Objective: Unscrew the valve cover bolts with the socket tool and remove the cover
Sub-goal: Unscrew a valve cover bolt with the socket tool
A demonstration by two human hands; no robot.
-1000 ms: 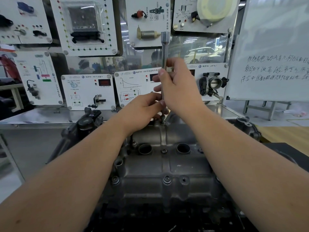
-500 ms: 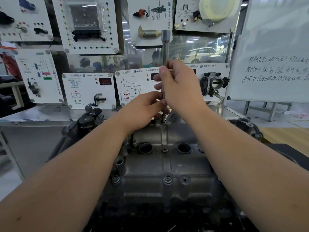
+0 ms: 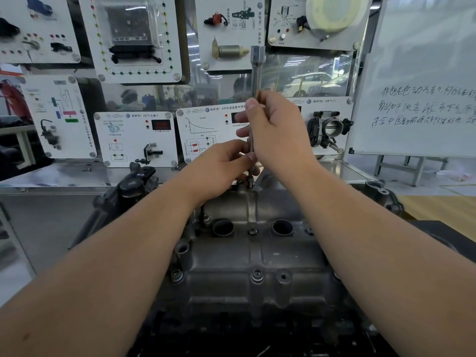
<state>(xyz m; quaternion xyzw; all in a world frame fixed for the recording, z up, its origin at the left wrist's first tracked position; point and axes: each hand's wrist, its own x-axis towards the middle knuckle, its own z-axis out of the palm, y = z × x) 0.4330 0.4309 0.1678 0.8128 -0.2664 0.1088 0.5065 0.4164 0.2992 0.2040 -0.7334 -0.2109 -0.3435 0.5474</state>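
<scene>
A grey cast valve cover filled the lower middle of the view, sitting on top of the dark engine with its far edge running under both hands. Behind it stood a wall of white training panels carrying mounted parts and diagrams, and a whiteboard with handwritten lines leaned at the right. A throttle body was fixed to the panel just right of the hands.

The right hand was raised above the far edge of the cover, its fingers and thumb curled around the shaft of the socket tool. The tool stood nearly upright, its wider top end clear above the hand and its thin lower end reaching down to a bolt at the cover's far edge. The left hand lay lower and just beside it, fingertips pinching the lower shaft close above that bolt.

Two round open wells sat in the cover's upper face, with a small bolt between them. Along the near edge, another bolt sat in the middle, one more at the left, and an open hole just right of the middle one.
</scene>
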